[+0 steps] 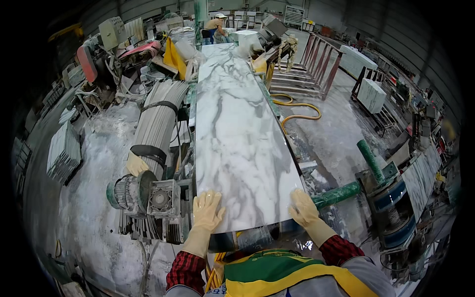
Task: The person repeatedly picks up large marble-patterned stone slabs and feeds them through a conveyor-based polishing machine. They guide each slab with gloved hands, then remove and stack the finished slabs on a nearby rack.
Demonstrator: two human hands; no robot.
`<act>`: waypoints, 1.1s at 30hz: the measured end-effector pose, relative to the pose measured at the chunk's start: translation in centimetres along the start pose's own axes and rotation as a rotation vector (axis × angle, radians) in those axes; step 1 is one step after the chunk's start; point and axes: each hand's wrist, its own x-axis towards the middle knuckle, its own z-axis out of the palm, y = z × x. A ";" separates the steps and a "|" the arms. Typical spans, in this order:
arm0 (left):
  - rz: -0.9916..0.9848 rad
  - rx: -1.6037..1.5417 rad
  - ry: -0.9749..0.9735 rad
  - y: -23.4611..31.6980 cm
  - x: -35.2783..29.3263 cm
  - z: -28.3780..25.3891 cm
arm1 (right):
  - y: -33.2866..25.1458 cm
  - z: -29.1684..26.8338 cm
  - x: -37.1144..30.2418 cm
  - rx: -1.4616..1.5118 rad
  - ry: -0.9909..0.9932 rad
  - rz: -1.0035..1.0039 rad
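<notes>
A long white marble slab (242,133) with grey veins stretches away from me, flat on a machine bed. Both hands wear pale rubber gloves. My left hand (208,210) lies on the slab's near left corner, fingers stretched out on the surface. Opposite it, my right hand (303,208) rests at the near right edge with its fingers extended over the rim. Neither palm shows. A green and yellow apron (277,270) covers my front, just below the slab's near end.
Left of the slab stand a motor with gearbox (133,193) and a strapped bundle of long strips (159,111). A green post (339,194) juts out on the right. Further off are a yellow hose (307,111), a metal rack (311,67) and another person (216,27).
</notes>
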 end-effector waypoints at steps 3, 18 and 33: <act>-0.037 0.044 0.066 0.4 2.6 0.5 | 0.4 0.1 2.2 0.010 0.014 -0.053; -0.111 0.096 -0.036 0.9 6.6 -0.1 | 4.7 4.6 13.5 -0.043 -0.130 -0.038; -0.103 0.065 -0.071 1.4 7.4 -1.2 | 10.3 10.4 22.9 -0.030 -0.120 -0.045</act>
